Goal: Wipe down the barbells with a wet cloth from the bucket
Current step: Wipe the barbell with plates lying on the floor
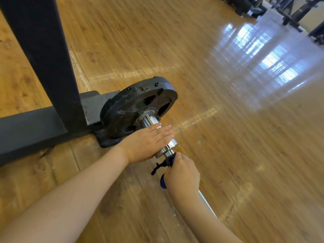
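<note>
1. The barbell [150,122] lies low over the wooden floor [228,137], long axis running diagonal: plate end pointing up-left toward the rack, thin shaft heading down-right under the right forearm toward the bottom edge of the shot.
2. A black weight plate [129,109] sits on the barbell's far end, pretty scuffed, leaning right against the foot of a black rack frame [43,67]. Small dark mat piece under the plate's bottom edge.
3. Chrome sleeve sticks out of the plate toward the camera, then steps down at a collar to the thinner shaft.
4. Left hand [147,142] lies flat across the sleeve just this side of the plate, fingers straight and together, pressing rather than gripping.
5. Right hand [182,174] is clenched around a dark blue cloth [164,183], wrapped on the shaft right next to the collar. A frayed black bit of cloth hangs out on the left side of the fist.
6. No bucket or other container in the shot.
7. Far beyond the plate, upper right, dark gym gear stands along the wall, too blurry to name. Big window glare on the floor there.
</note>
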Demonstrator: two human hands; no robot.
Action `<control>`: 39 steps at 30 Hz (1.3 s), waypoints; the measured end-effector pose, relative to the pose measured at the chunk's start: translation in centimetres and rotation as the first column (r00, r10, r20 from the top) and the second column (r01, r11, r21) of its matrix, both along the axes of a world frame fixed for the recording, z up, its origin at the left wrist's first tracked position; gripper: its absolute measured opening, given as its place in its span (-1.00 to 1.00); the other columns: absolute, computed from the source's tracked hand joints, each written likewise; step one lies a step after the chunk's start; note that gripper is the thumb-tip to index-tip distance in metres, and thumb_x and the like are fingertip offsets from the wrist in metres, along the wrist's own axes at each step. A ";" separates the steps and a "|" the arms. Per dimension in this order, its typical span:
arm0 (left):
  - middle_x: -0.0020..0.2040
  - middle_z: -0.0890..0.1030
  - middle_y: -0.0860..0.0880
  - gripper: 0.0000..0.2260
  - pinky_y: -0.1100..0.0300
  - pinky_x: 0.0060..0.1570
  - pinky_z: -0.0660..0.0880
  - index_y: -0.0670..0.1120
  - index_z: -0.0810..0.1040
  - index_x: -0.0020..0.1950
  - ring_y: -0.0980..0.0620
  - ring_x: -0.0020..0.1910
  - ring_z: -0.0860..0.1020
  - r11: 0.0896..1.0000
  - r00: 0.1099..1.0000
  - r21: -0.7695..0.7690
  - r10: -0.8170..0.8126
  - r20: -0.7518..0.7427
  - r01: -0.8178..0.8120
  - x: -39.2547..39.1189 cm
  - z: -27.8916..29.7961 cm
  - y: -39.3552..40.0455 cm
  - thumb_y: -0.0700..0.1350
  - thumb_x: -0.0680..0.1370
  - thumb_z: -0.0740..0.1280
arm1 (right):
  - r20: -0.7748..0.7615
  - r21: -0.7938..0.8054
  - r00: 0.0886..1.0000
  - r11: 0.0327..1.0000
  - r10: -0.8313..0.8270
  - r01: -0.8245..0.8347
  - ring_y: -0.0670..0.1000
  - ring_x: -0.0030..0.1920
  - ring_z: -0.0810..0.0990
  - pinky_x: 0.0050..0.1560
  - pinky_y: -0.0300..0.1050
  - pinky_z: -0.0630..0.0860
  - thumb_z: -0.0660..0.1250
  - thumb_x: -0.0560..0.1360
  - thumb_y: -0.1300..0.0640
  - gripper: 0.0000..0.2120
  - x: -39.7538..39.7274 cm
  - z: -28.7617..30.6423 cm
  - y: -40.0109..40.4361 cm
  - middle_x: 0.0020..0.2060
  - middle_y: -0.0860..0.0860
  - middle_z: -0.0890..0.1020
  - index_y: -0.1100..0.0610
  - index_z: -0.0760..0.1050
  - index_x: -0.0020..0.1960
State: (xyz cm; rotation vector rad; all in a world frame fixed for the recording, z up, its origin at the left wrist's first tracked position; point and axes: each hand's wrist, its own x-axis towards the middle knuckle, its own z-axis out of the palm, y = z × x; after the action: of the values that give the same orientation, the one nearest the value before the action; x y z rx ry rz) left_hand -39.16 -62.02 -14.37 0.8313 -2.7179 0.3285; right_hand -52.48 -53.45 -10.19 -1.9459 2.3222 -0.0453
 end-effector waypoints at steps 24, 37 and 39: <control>0.48 0.27 -0.14 -0.51 -0.02 0.41 0.06 -0.12 0.36 0.41 -0.10 0.46 0.26 0.909 0.893 -0.260 0.387 0.230 -0.327 3.0 -1.0 -1.1 -0.06 0.49 0.29 | -0.081 -0.107 0.971 0.966 0.226 -0.234 0.08 0.18 0.46 0.17 -0.09 0.33 0.06 0.62 0.12 -0.62 3.5 -0.1 -5.7 0.23 0.08 0.47 0.22 0.27 0.39; 0.50 0.06 -0.08 -0.49 0.03 0.45 -0.12 -0.19 0.06 0.49 -0.06 0.50 0.17 0.788 0.820 -0.426 0.549 0.159 -0.445 2.8 -1.2 -0.2 -0.11 0.54 -0.01 | -0.103 0.094 0.980 0.983 0.170 -0.161 0.07 0.07 0.52 -0.17 -0.14 0.34 0.14 0.56 0.19 -0.64 4.9 1.7 -7.6 0.11 0.06 0.52 0.20 0.28 0.34; 0.50 0.00 -0.12 -0.47 -0.06 0.45 -0.25 -0.24 0.01 0.50 -0.08 0.50 0.02 0.748 0.785 -0.500 0.588 0.194 -0.437 3.5 -1.6 0.6 -0.21 0.51 -0.17 | -0.117 0.148 0.975 0.974 0.188 -0.170 0.06 0.01 0.51 -0.20 -0.14 0.32 0.18 0.54 0.19 -0.58 4.0 2.0 -6.5 0.10 0.05 0.52 0.17 0.25 0.38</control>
State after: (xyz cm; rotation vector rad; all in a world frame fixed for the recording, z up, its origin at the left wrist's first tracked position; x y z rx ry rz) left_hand -35.69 -61.45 -15.93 1.4984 -2.4640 1.2571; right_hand -48.49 -59.91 -8.17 -2.1370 2.1475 0.2573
